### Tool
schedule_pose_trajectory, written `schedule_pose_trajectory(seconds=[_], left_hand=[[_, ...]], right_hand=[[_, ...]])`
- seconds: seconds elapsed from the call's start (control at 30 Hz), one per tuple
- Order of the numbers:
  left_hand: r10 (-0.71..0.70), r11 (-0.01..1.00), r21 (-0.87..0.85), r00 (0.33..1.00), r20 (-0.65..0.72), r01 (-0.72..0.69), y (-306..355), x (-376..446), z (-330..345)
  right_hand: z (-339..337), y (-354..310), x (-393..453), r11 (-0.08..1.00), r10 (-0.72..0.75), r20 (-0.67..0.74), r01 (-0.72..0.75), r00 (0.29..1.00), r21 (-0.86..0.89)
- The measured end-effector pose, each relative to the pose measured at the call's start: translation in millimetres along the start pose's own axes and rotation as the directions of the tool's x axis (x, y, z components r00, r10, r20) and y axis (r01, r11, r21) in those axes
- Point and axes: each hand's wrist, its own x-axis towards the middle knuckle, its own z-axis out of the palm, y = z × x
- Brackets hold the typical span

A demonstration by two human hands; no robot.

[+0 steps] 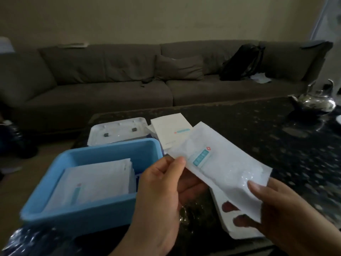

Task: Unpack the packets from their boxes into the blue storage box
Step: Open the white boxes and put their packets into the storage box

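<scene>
Beside the blue storage box (88, 215), both hands hold a packet (219, 163).

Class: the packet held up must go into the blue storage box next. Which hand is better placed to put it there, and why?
Probably the left hand. It pinches the packet at the end nearest the blue storage box. The right hand grips the far end.

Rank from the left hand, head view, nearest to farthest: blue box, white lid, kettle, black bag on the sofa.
From the left hand:
1. Blue box, right beside it, on its left.
2. White lid, behind the box.
3. Kettle, far right on the table.
4. Black bag, on the sofa beyond the table.
</scene>
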Motion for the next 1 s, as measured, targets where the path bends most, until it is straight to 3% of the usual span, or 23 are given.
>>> schedule_pose_trajectory(seconds=[0.13,0.23,0.33,0.6,0.73,0.9,1.0], left_hand=[[0.108,0.994,-0.034,0.994,0.006,-0.107,25,-6,-22],[0.145,0.978,0.131,0.982,0.12,-0.161,50,-3,-50],[0.218,0.948,0.216,0.971,0.093,-0.234,68,3,-81],[0.215,0.976,0.053,0.974,-0.076,-0.211,103,6,-138],[0.279,0.942,0.222,0.956,-0.092,-0.253,116,6,-165],[0.331,0.891,0.406,0.901,-0.279,-0.201,120,19,-201],[0.424,0.787,0.59,0.852,-0.308,-0.179,113,30,-205]], right_hand=[[29,-21,9,0.984,-0.166,-0.049,0.161,0.985,-0.081],[51,-34,18,0.951,-0.226,0.006,0.222,0.974,-0.214],[72,-42,33,0.924,-0.223,0.083,0.238,0.971,-0.299],[120,-36,76,0.947,-0.061,0.265,0.14,0.962,-0.289],[142,-27,95,0.896,0.005,0.276,0.119,0.961,-0.429],[158,-14,107,0.792,0.067,0.257,0.105,0.964,-0.602],[160,-8,114,0.737,0.068,0.196,0.083,0.978,-0.671]])
